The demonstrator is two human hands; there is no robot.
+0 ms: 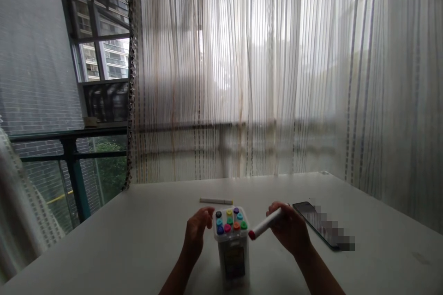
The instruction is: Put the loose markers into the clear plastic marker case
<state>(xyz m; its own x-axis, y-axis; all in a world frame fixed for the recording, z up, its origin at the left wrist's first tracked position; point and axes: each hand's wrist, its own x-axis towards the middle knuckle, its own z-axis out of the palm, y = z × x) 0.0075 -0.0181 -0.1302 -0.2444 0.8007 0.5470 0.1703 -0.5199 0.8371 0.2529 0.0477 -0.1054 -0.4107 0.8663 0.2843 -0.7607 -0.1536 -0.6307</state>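
White marker (267, 223), red end, tilted.

Red-tipped marker (266, 224) in right hand (290, 228)

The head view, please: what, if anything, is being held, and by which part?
The right hand holds a white, red-ended cylindrical marker near its other end; whether the left hand holds anything cannot be told.

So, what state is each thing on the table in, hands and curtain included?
Left hand: curled beside the case; contact unclear
Right hand: gripping a marker
Red-ended marker: held aslant, red end down
Case: upright
Markers in the case: standing, coloured ends up
Yellow-ended marker: lying flat
Phone: lying flat, partly pixelated
Curtain: drawn, open at left
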